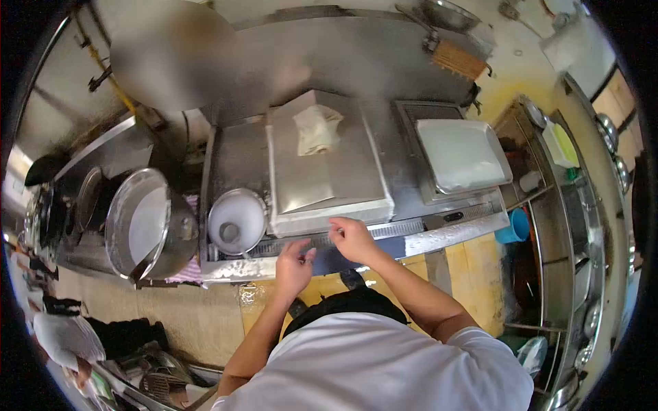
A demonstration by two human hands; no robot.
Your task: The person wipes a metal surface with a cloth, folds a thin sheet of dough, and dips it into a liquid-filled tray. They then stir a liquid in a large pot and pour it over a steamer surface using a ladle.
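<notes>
My left hand (295, 266) is in the air in front of the steel counter's front edge, with the thumb apart from loosely curled fingers and nothing in it. Close to the front of a large metal box (363, 164) with a peaked lid, my right hand (349, 238) has bent, slightly parted fingers and is empty. A folded pale cloth (318, 130) lies on that lid. Left of the box stands a bowl of white liquid (238, 209), with a small round cup (229, 233) in it.
A big metal pot (179, 229) of white liquid stands at the left. On the right, a white-lined rectangular tray (464, 154) rests on the counter. A blue bucket (513, 227) is beside the right shelving. Another person (68, 339) appears at the lower left.
</notes>
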